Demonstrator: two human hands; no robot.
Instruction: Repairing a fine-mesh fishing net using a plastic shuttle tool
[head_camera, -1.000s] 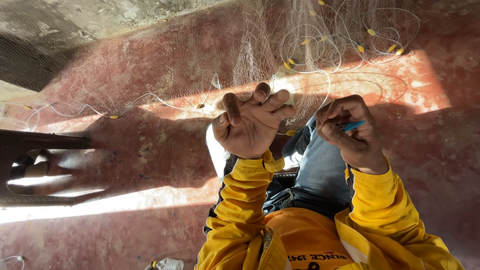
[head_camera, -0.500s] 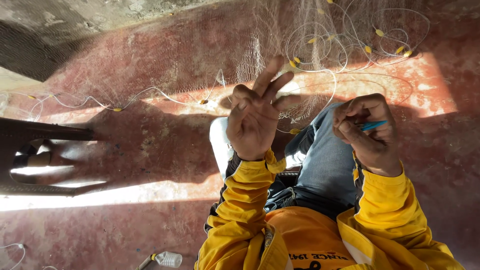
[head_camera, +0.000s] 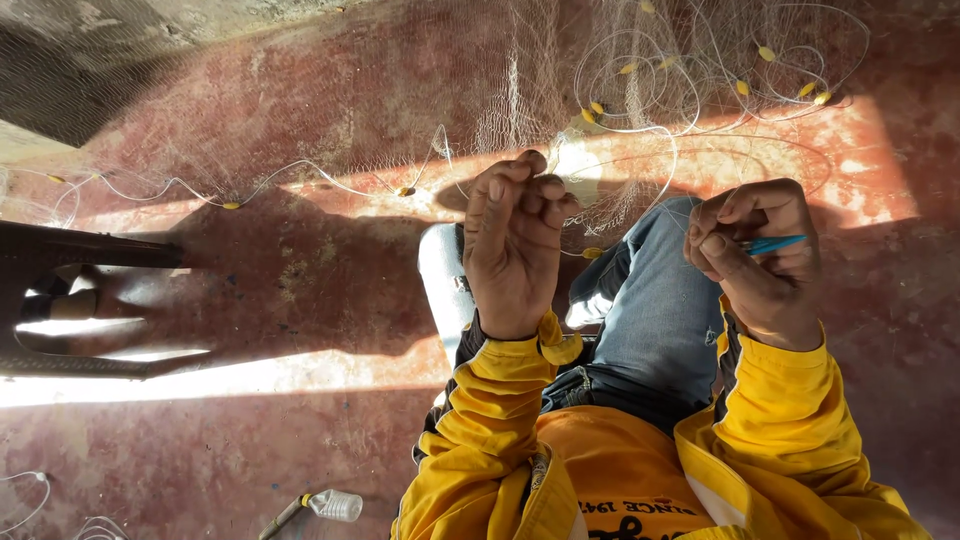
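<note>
My left hand (head_camera: 515, 240) is raised in front of me with its fingers pinched together on the thin white strands of a fishing net (head_camera: 640, 110). My right hand (head_camera: 755, 255) is closed around a small blue netting tool (head_camera: 775, 243) whose tip sticks out to the right. The net spreads over the red floor beyond my knees, with a looped cord and several small yellow floats (head_camera: 765, 53). Both sleeves are yellow, and my knee in blue jeans (head_camera: 655, 310) lies between the hands.
A dark wooden stool or bench frame (head_camera: 70, 300) stands at the left. A cord with yellow floats (head_camera: 230, 205) trails left across the floor. A small clear plastic bottle (head_camera: 335, 505) lies near the bottom edge. A white seat edge (head_camera: 440, 280) shows under my leg.
My left hand had its fingers spread apart half a second ago; now they are drawn together on the net strands. The right hand keeps its hold on the blue tool.
</note>
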